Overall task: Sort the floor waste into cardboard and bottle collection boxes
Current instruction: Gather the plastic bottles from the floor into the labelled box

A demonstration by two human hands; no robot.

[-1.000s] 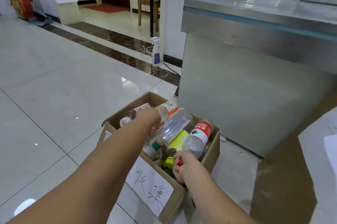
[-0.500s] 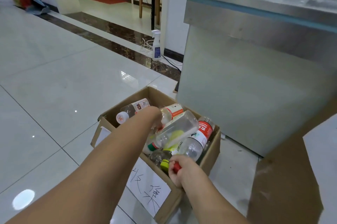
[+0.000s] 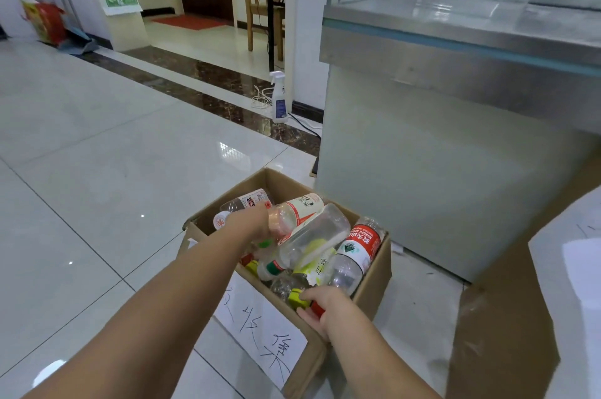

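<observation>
Bottles fill the cardboard box (image 3: 374, 281) at lower centre of the frame. A red-labelled bottle (image 3: 354, 255) is clasped at its red cap by the right hand (image 3: 322, 304), its long axis running from that cap at lower left to its base at upper right, inside the box's right side. A white-labelled bottle (image 3: 297, 211), lying on a like diagonal, is gripped by the left hand (image 3: 252, 223) at the box's upper left.
</observation>
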